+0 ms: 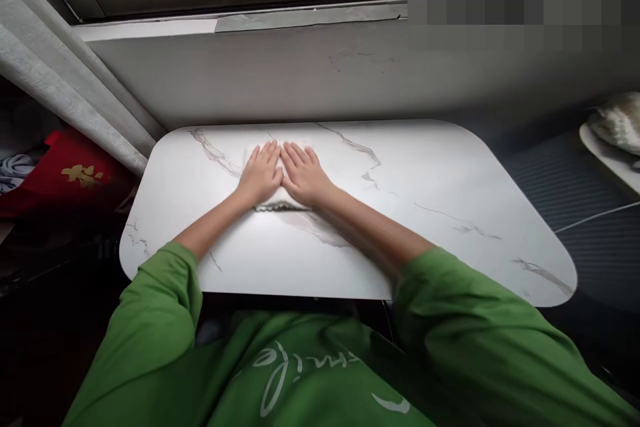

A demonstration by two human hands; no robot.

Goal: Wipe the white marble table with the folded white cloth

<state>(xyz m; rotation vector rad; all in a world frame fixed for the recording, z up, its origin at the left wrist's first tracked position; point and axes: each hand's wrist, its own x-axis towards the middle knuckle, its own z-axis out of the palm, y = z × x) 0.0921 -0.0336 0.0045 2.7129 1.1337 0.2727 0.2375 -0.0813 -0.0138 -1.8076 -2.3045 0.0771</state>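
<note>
A folded white cloth (278, 203) lies on a white tabletop with grey-brown veins (440, 180), left of its middle. My left hand (261, 175) rests flat on the left part of the cloth, fingers stretched out and pointing away from me. My right hand (304, 173) lies flat on its right part. The two thumbs meet or nearly meet in the middle. Much of the cloth is hidden under both palms; its near edge looks frilled or rough. Neither hand is wrapped round anything.
A pale wall (240, 73) stands behind the table's far edge, with a window ledge above. A grey curtain (65, 73) hangs at the left, near a red cloth item with a gold print (83, 175). At the right a white cable (595, 216) runs toward a light-coloured surface (607, 157).
</note>
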